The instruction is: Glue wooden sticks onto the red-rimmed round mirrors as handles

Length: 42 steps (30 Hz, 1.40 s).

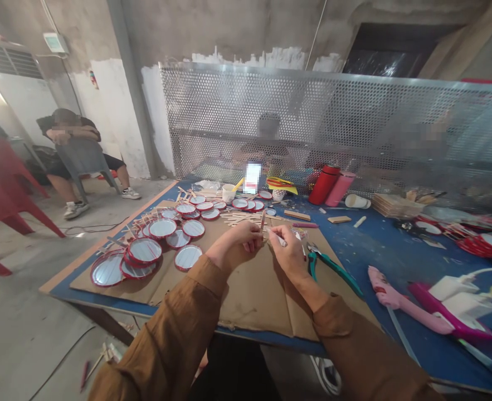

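Note:
My left hand (248, 236) is closed on a thin wooden stick (263, 220) that stands up from the fingertips. Close beside it, my right hand (287, 248) pinches something small and whitish that I cannot make out. Both hands are over the brown cardboard sheet (254, 301). Round red-rimmed discs (145, 250) with shiny pale faces lie in overlapping piles to the left. Flat wooden sticks (237, 218) are scattered beyond the hands. Teal-handled pliers (333, 267) lie to the right of my right hand.
A pink glue gun (404, 303) and a magenta power strip (438, 306) with white plugs occupy the right side. At the back stand a lit phone (252, 178), a red bottle (324, 185) and a pink bottle (340, 188), before a perforated metal screen (229, 117). People sit beyond it and at left.

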Each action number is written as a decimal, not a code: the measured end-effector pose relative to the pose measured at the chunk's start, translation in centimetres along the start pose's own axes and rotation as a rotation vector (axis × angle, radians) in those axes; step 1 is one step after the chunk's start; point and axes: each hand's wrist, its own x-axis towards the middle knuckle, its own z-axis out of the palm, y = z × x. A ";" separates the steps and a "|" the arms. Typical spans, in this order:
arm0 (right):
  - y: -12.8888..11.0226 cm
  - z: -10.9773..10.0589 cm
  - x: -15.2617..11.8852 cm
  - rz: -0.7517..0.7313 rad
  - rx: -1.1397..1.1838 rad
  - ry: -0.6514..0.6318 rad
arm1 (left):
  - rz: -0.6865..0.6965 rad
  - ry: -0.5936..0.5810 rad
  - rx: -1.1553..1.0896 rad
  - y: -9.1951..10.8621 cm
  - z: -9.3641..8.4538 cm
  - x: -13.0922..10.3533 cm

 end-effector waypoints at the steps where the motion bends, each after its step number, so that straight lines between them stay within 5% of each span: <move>1: 0.0 0.0 0.0 0.000 0.009 0.011 | 0.002 0.000 0.004 0.0 0.0 0.0; 42: 0.5 0.1 0.0 0.014 0.064 -0.004 | -0.022 0.007 0.024 0.6 0.0 -0.3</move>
